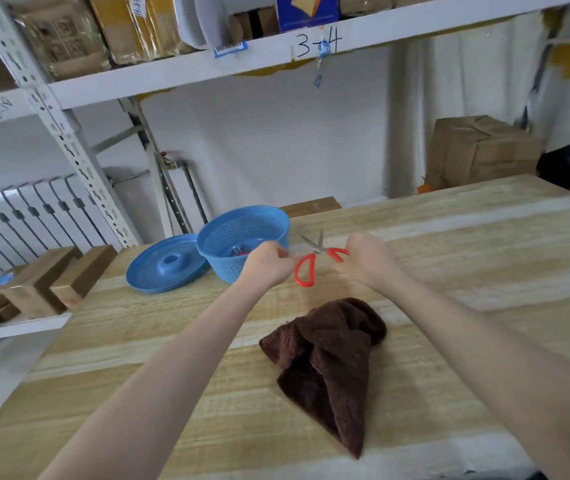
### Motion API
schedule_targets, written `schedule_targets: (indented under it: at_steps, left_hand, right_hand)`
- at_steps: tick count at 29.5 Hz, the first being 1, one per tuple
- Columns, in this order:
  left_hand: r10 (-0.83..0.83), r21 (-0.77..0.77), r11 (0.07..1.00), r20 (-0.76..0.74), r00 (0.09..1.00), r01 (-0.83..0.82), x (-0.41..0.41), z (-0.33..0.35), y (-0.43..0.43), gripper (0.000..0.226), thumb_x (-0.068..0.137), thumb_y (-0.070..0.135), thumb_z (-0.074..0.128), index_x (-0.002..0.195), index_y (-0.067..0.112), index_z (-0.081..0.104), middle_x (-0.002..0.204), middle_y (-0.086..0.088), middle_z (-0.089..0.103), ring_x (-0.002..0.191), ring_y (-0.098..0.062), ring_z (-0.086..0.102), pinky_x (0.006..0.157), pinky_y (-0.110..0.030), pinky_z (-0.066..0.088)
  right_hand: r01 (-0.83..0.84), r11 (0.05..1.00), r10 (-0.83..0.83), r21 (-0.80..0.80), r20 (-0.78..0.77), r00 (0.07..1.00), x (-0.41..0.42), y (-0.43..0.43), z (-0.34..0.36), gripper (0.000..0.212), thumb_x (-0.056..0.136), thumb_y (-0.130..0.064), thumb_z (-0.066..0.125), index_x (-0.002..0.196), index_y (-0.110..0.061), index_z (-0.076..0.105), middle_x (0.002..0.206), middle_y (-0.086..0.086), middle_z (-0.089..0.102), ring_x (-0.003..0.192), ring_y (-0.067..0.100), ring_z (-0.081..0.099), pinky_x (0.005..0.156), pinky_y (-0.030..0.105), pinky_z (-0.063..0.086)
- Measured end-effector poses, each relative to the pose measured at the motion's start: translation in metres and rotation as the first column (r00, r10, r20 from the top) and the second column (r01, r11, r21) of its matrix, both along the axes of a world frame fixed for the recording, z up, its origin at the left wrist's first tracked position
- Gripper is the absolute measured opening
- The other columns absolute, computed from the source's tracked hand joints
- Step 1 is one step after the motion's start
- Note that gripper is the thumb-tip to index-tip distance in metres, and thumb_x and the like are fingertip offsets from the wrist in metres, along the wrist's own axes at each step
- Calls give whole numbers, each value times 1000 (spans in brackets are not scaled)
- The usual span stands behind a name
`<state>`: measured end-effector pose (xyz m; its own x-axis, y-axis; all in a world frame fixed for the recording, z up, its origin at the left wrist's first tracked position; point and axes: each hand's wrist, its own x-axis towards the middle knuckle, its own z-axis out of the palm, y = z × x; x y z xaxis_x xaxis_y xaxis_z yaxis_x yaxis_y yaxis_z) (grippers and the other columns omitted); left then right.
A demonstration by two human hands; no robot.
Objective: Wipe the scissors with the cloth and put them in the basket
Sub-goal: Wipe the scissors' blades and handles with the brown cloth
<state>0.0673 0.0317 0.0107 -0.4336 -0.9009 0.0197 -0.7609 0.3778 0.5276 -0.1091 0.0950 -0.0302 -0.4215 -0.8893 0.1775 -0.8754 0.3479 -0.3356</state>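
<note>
Red-handled steel scissors (311, 263) sit between both hands, just beside the blue perforated plastic basket (242, 233). Left hand (269, 263) pinches the large loop and right hand (368, 259) fingers grasp the small one. The blades are spread, probably for wiping. Brown terry cloth (328, 358) lies untouched on the pale wooden worktop (467, 278).

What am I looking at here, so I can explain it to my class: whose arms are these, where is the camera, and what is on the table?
There is no machine here: these are a person's two bare arms, filmed by one camera worn on the head, looking forward and down. On the wooden table lie a crumpled brown cloth, a blue basket with small holes and, beside it, a blue lid. The left hand and the right hand each hold one red handle of the scissors, whose blades stand open. Neither hand touches the brown cloth.
</note>
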Motion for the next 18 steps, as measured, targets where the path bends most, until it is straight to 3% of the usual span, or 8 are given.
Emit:
schedule_targets:
  at_steps: [4,6,8,10,13,15,16,18]
  left_hand:
    - [87,167,984,-118,989,-66,2,4,8,43,78,55,69,83,14,57,74,5,55,70,-12,55,61,-28,44]
    - [161,381,923,-279,947,-45,4,3,13,33,80,37,75,86,9,59,72,-3,60,65,-16,61,66,-32,54]
    - [280,582,813,-425,860,23,9,3,21,13,88,12,67,89,3,58,70,-11,64,52,-16,65,54,-26,56]
    - [334,641,765,-465,820,52,17,2,27,6,93,1,55,87,1,54,67,-12,63,43,-15,63,42,-21,51]
    - [340,629,777,-460,820,30,29,1,31,16,96,1,50,80,3,52,46,-3,55,34,-11,55,39,-18,47]
    - [356,627,779,-450,819,6,37,1,33,11,97,2,49,86,1,51,45,-3,52,30,-9,50,40,-19,49]
    - [365,624,781,-449,816,-6,39,3,32,5,97,2,49,92,0,51,52,-6,52,28,-8,48,42,-21,51]
    - [388,620,785,-460,798,-25,46,4,32,6,97,2,48,103,1,48,63,-8,51,27,-7,45,49,-26,53]
  right_hand:
    - [-108,992,103,-70,-74,992,14,3,20,26,81,-36,66,86,-11,65,79,3,62,76,28,59,57,31,39]
    - [-157,982,149,-108,-79,986,22,6,23,29,81,-38,67,94,-12,66,89,3,64,80,25,58,61,32,39]
    - [-179,974,173,-137,-54,983,31,10,25,28,83,-36,67,99,-13,67,92,3,65,81,24,57,63,32,39]
    - [-189,973,188,-135,-23,982,38,14,25,27,85,-31,66,104,-13,67,97,5,66,87,25,59,69,34,45]
    - [-166,977,167,-136,-1,986,49,22,27,29,90,-21,61,117,-9,63,111,8,67,102,28,61,85,41,51]
    - [-148,974,155,-172,25,988,59,29,34,23,92,-27,59,104,-8,68,101,8,70,91,26,64,78,41,53]
    - [-143,976,155,-166,59,986,62,33,41,31,92,-38,59,88,-8,69,86,8,71,77,26,63,66,39,51]
    - [-145,989,147,-34,82,986,72,46,51,57,86,-65,54,58,-14,54,56,2,54,54,24,49,46,34,33]
